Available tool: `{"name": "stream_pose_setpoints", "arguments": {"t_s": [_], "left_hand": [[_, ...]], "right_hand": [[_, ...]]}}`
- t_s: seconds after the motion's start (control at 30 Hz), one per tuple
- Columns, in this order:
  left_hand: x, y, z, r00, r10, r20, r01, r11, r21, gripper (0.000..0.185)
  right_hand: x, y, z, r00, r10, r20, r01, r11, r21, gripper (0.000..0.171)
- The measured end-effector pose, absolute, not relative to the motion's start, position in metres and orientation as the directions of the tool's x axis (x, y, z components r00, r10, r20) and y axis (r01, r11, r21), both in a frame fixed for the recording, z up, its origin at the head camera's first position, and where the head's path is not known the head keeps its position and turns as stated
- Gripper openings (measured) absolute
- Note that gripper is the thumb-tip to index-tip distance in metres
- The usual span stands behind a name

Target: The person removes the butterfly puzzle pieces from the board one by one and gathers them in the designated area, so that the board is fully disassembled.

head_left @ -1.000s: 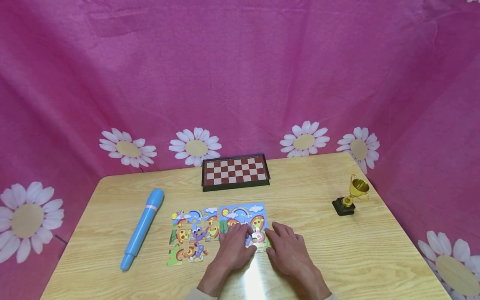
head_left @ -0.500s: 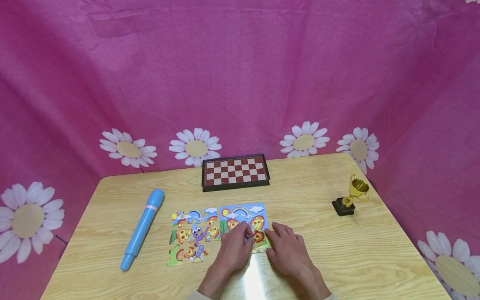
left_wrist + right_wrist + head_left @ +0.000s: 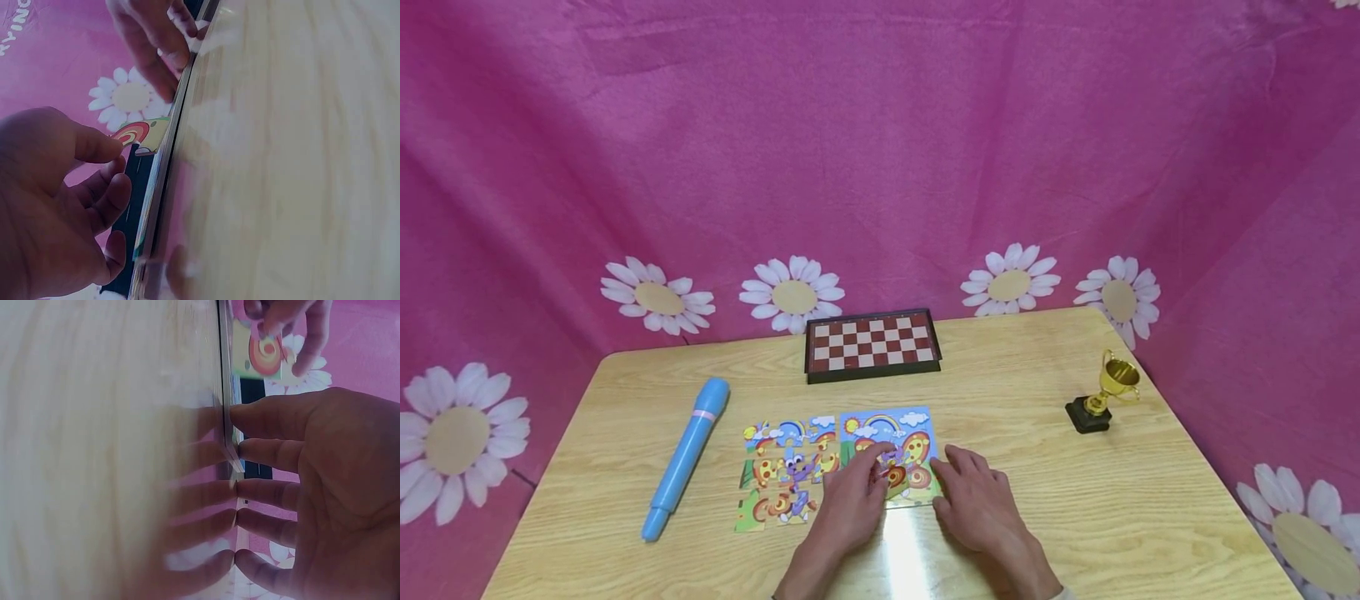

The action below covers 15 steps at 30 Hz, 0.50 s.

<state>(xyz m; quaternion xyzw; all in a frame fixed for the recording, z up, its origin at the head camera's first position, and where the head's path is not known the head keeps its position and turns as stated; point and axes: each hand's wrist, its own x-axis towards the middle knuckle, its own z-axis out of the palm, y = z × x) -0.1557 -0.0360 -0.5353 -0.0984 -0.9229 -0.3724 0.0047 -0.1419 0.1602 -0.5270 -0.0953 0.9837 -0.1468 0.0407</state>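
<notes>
My left hand (image 3: 848,497) pinches a puzzle piece (image 3: 150,132) with a red and yellow spiral, which stands tilted above the lower part of the puzzle board (image 3: 887,417). The board shows a rainbow, clouds and a butterfly; the left fingers hide part of it. At its right edge my right hand (image 3: 979,502) rests with fingertips down, the thumb (image 3: 262,417) at the board's rim and the other fingers spread on the table. Just left of the board lie several puzzle pieces (image 3: 797,467), laid out in rows with small gaps.
A folded chessboard (image 3: 872,343) lies at the back of the wooden table (image 3: 1015,375). To the left is a long blue marker-shaped tube (image 3: 685,458). A small gold trophy (image 3: 1103,392) on a black base stands at the right. Pink flowered cloth (image 3: 880,167) hangs behind.
My left hand has lifted the spiral piece from the board's lower right and drawn it left, uncovering the matching picture beneath. The right hand has stayed in place.
</notes>
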Motion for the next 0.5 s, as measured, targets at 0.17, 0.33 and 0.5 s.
{"name": "stream_pose_setpoints", "arguments": {"t_s": [0.17, 0.33, 0.5], "left_hand": [[-0.152, -0.05, -0.535, -0.982, 0.17, 0.086, 0.183, 0.709, 0.681, 0.037], [-0.151, -0.064, -0.534, -0.988, 0.139, 0.073, 0.151, 0.715, 0.682, 0.032], [-0.15, -0.083, -0.531, -0.996, 0.087, 0.036, 0.087, 0.717, 0.692, 0.029]], "right_hand": [[-0.141, 0.16, -0.527, -0.978, -0.198, -0.058, -0.173, 0.94, -0.296, 0.047], [-0.141, 0.159, -0.526, -0.978, -0.198, -0.07, -0.169, 0.94, -0.296, 0.047], [-0.141, 0.159, -0.526, -0.977, -0.199, -0.073, -0.169, 0.941, -0.294, 0.047]]}}
